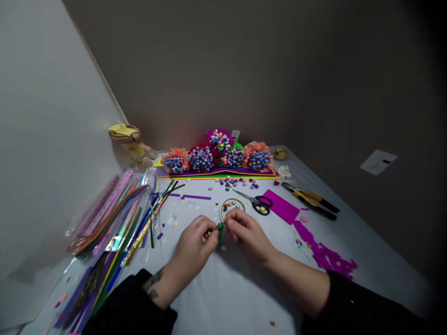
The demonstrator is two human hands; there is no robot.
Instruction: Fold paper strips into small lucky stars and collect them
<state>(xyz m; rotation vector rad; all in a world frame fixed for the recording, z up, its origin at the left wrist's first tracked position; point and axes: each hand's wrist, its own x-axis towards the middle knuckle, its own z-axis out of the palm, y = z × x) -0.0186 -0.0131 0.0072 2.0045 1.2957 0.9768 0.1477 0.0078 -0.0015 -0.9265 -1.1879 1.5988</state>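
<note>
My left hand (194, 243) and my right hand (244, 231) meet over the white table, fingers pinched together on a narrow green paper strip (220, 231). The strip is folded into a small knot at its top, and its tail hangs down between the hands. Just beyond my fingers sits a small round ring-shaped dish (232, 206) with a few tiny folded paper stars in it.
Scissors with pink and black handles (256, 202) lie behind the dish, beside a magenta paper sheet (281, 206) and magenta scraps (326, 253). Yellow-handled pliers (309, 197) lie at the right. Packs of coloured strips (115, 223) are fanned at the left. Star-filled paper bouquets (218, 156) line the back wall.
</note>
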